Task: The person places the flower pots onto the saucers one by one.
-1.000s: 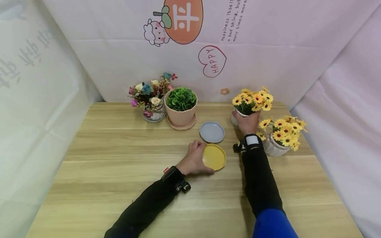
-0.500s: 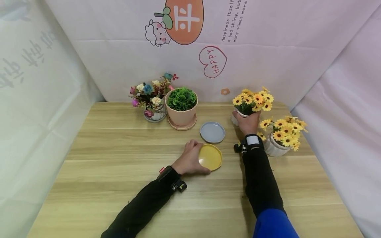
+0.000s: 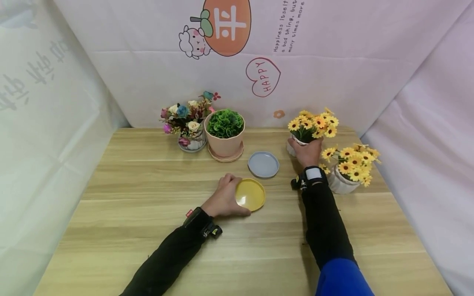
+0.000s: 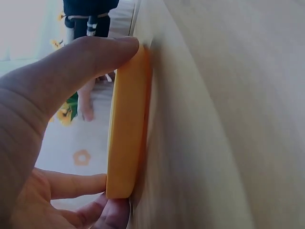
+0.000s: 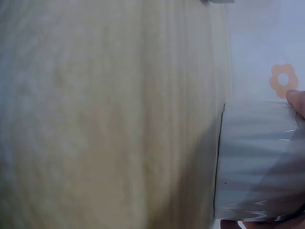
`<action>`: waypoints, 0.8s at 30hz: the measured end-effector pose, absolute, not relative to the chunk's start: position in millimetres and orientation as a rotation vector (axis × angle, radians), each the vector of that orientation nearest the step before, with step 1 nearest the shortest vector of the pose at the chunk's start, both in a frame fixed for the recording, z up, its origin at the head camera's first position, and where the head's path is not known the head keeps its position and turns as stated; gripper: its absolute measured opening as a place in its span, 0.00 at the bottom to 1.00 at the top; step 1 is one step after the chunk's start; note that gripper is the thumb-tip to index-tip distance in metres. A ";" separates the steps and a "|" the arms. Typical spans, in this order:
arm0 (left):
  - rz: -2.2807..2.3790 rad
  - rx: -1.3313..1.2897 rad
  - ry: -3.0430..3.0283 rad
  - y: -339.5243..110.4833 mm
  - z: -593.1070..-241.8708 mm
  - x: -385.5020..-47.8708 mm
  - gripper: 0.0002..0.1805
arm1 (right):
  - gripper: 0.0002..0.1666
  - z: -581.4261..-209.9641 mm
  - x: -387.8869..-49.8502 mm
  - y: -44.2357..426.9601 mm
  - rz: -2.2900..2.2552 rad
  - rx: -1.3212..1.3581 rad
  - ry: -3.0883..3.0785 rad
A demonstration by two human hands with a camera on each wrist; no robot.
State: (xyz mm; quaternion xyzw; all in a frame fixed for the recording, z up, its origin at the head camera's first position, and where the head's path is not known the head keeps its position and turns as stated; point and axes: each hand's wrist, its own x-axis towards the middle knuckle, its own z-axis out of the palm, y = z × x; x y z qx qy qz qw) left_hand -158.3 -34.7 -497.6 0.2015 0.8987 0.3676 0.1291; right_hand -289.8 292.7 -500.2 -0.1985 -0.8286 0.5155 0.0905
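In the head view, the left hand [image 3: 224,198] pinches the yellow saucer [image 3: 250,195] between thumb and fingers at its rim, the saucer at the hand's three o'clock, low over or on the wooden table [image 3: 111,189]. A grey saucer [image 3: 263,164] lies just beside it at one o'clock, and a peach pot [image 3: 224,145] stands at eleven. From the grey saucer, at two o'clock, the right hand [image 3: 308,153] grips a white pot of yellow flowers [image 3: 291,149], with a second flower pot [image 3: 343,183] near, at that hand's four o'clock.
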 end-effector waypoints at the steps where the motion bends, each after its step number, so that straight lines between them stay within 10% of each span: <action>1: 1.077 0.579 2.614 -37.7 -497.5 -158.3 0.62 | 0.85 -500.3 -290.1 292.8 1.531 -0.588 -2.462; 24: 1.104 0.465 2.643 -98.1 -496.5 -154.5 0.62 | 0.84 -495.7 -284.6 290.5 1.508 -0.589 -2.498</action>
